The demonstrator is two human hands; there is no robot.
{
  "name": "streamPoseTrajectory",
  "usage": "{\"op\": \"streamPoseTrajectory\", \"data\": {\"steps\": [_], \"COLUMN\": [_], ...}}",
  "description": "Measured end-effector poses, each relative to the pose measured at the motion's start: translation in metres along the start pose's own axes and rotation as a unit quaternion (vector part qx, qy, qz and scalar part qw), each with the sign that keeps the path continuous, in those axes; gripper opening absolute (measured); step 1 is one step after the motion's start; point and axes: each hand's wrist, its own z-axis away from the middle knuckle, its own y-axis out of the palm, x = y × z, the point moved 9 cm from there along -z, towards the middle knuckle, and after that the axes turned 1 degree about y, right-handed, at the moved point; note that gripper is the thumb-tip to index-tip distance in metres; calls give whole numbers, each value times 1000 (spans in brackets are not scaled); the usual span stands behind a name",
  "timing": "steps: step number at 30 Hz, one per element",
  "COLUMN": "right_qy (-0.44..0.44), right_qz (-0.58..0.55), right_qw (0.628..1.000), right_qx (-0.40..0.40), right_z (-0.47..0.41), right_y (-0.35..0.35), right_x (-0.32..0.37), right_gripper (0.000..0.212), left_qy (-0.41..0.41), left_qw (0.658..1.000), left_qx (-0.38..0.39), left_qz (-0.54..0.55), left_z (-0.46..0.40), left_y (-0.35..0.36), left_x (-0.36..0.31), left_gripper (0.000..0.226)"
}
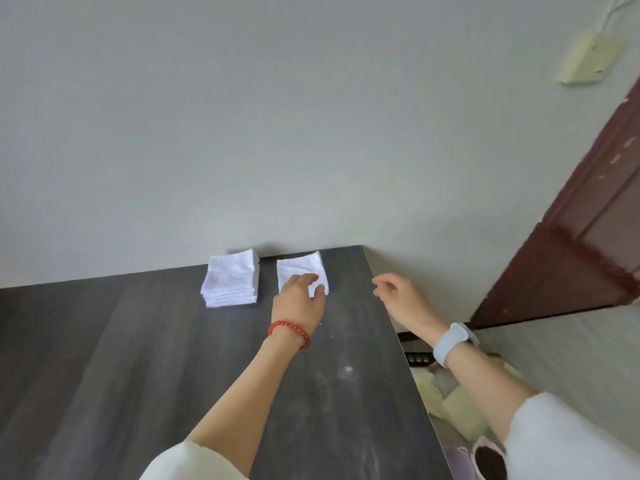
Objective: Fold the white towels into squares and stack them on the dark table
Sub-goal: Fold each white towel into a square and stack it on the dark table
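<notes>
A stack of several folded white towels [231,279] stands at the far edge of the dark table [138,358], against the wall. Just right of it lies a lower folded white towel square [294,266]. My left hand [300,298], with a red bead bracelet on the wrist, rests on the near part of that square, fingers curled over its front edge. My right hand [401,299], with a pale blue watch on the wrist, hovers past the table's right edge with loosely bent fingers and holds nothing.
The grey wall [311,133] rises directly behind the table. A dark red door [581,244] stands at the right. Below the table's right edge lie pale yellow cloths [453,407] and a dark-rimmed container [490,460].
</notes>
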Motion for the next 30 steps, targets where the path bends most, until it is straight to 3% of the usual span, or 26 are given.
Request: {"op": "streamPoseTrajectory", "data": {"steps": [6,12,19,23,30], "right_qy": [44,128,244,314,427], "right_qz": [7,29,7,-20,-5], "right_qw": [996,971,909,848,753], "right_qx": [-80,-199,-337,-427,-501], "right_z": [160,312,537,695,916], "right_y": [-107,-246,-419,-516,-642], "right_x": [-51,-146,-292,-391,-503], "right_gripper": [25,21,24,21,26], "left_qy": [100,240,406,478,573], "left_qw": [993,958,863,797,678], "left_qx": [45,156,299,367,458], "left_qz": [43,17,24,39,45], "left_z": [128,235,430,579,810], "left_y": [49,168,344,454,579], "left_x": [-104,-253,-460,-580,-735], "left_gripper": [31,31,30,30,28]}}
